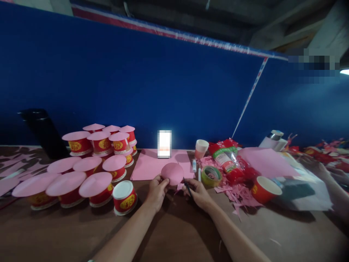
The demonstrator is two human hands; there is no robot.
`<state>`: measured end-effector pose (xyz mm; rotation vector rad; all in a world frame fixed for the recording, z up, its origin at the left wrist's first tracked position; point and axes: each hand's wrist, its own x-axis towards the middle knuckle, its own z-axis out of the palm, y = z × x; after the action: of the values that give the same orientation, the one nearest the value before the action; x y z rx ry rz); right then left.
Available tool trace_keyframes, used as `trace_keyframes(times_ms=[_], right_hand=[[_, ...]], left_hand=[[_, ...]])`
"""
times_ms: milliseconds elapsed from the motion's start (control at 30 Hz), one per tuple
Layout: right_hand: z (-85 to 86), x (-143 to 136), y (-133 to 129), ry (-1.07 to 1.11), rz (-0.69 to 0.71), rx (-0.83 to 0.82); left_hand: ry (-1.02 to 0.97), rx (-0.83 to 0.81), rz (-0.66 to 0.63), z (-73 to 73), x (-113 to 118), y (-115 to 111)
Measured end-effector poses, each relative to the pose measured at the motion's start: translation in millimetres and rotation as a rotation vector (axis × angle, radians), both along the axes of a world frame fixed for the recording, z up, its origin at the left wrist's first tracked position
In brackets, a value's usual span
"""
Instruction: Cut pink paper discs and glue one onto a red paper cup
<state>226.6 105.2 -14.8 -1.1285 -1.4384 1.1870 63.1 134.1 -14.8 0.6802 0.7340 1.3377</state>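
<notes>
My left hand [157, 190] pinches the edge of a round pink paper disc [172, 173] over the table. Black scissors [188, 187] are gripped in my right hand [198, 193], their dark blades at the disc's right edge. A small pink paper scrap [180, 186] shows just under the disc, between the hands. Behind the disc lies a sheet of pink paper [145, 165]. To the left of my left hand stands an upside-down red paper cup [125, 198] with a gold print and a bare white base.
Red cups topped with pink paper cones [96, 185] are stacked at left. A lit phone [164, 144] leans at the back. On the right are a tape roll [211, 176], pink shreds [241, 193], a red bag [227, 156], a tipped cup [265, 189] and another person's arm [334, 185].
</notes>
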Motion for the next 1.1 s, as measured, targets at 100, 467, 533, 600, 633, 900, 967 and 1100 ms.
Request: trace_keyframes(times_ms=[100, 467, 533, 600, 633, 900, 967, 1100], right_hand=[[0.0, -0.2, 0.1, -0.002, -0.005, 0.006], [-2.6, 0.4, 0.6, 0.004, 0.009, -0.003], [-2.7, 0.5, 0.7, -0.004, 0.004, 0.001], [-1.9, -0.1, 0.5, 0.002, 0.003, 0.001], [-1.3, -0.5, 0.2, 0.009, 0.001, 0.0], [-0.9, -0.6, -0.4, 0.006, -0.005, -0.014], [-0.5, -0.3, -0.4, -0.006, -0.009, -0.01], [2.0, -0.8, -1.2, -0.012, -0.007, -0.017]], left_hand=[[0.004, -0.011, 0.008, -0.1, 0.1, -0.3], [0.016, 0.002, -0.008, 4.3, -0.5, -2.3], [0.017, 0.0, -0.01, 4.1, -0.7, -2.1], [0.018, -0.004, -0.005, 4.0, -0.6, -2.1], [0.016, -0.005, -0.005, 4.0, -0.5, -2.1], [0.019, -0.008, -0.005, 4.4, -0.6, -2.9], [0.023, -0.011, -0.007, 4.4, -0.6, -2.8], [0.028, -0.015, -0.001, 3.6, -0.4, -1.9]])
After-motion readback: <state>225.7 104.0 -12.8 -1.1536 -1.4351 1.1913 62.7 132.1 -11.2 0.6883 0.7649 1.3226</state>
